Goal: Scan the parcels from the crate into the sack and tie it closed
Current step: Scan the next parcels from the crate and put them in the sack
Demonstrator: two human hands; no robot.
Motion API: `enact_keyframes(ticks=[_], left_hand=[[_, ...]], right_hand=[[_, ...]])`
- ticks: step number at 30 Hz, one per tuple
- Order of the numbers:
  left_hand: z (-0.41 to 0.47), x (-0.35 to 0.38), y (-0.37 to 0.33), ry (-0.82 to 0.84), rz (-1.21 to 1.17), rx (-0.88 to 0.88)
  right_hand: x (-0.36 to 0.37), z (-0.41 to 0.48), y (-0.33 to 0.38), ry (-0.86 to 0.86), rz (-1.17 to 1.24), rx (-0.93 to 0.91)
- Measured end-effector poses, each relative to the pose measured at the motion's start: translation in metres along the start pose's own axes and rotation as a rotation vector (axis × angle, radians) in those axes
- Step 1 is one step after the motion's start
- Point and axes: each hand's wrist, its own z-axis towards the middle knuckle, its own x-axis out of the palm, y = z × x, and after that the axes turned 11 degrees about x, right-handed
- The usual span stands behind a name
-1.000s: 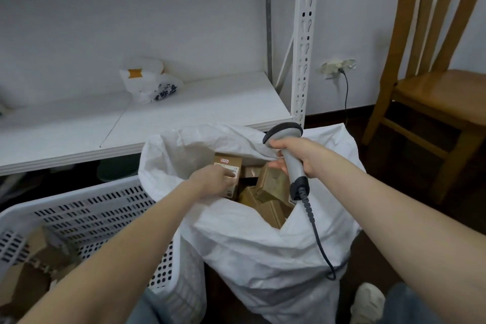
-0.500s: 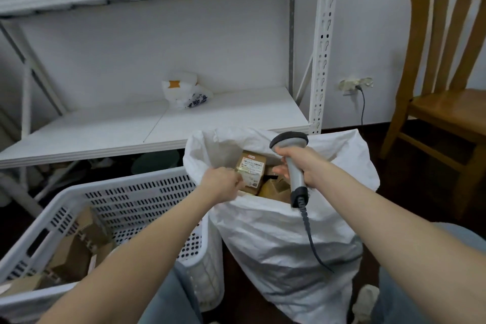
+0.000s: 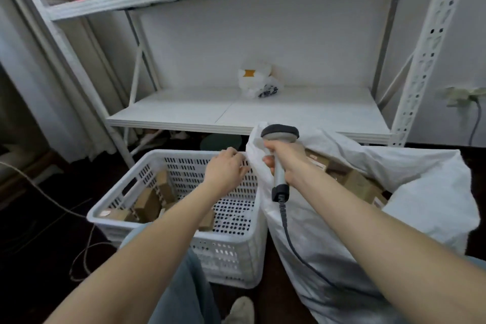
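Parcels (image 3: 355, 184), brown cardboard boxes with pale labels, lay heaped in the open mouth of the sack (image 3: 426, 187) at about 3 o'clock in my view. Other parcels (image 3: 147, 202) sat in the bottom of the crate (image 3: 231, 252), which stood against the sack at its 9 o'clock.

My left hand (image 3: 226, 168) hung palm down over the crate's far right corner, fingers loosely spread and only slightly bent. The fingertips were just at the sack's left fold; I could not tell whether they touched it. My right hand (image 3: 286, 160) was wrapped tightly round the grey handle of the scanner (image 3: 280, 134), whose dark head stood above my knuckles, and the cable (image 3: 285, 226) trailed down the front of the sack.

Half a second before, my left hand had pinched a labelled parcel over the sack's mouth. Now that parcel had left my fingers and the hand had crossed toward 9 o'clock, above the crate. My view had swung the same way: the wooden chair had dropped out and an upper shelf with red and orange bundles had come in at 11 o'clock.

The sack was white woven plastic, creased and slumped. The crate was white rigid plastic, rectangular and pierced with rows of holes. The shelf (image 3: 302, 113) at 12 o'clock was a flat white board carrying a crumpled plastic bag (image 3: 256, 81).
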Motion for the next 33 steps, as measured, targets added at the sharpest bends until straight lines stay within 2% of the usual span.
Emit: enact_keyframes(ticks=[8, 17, 22, 26, 29, 33], left_hand=[[-0.027, 0.012, 0.098, 0.208, -0.036, -0.214], [-0.018, 0.139, 0.228, 0.532, -0.206, -0.342], [-0.008, 0.236, 0.264, 0.769, -0.254, -0.324], [-0.001, 0.305, 0.271, 0.875, -0.27, -0.288], [0.007, 0.346, 0.268, 0.898, -0.259, -0.22], [0.024, 0.394, 0.272, 0.836, -0.186, -0.148]], right_hand=[[0.105, 0.042, -0.027, 0.05, -0.188, -0.006], [0.193, 0.177, -0.105, -0.051, -0.207, 0.184], [0.216, 0.256, -0.139, -0.104, -0.161, 0.277], [0.218, 0.307, -0.171, -0.161, -0.149, 0.329], [0.208, 0.333, -0.195, -0.201, -0.135, 0.405], [0.195, 0.358, -0.219, -0.249, -0.082, 0.486]])
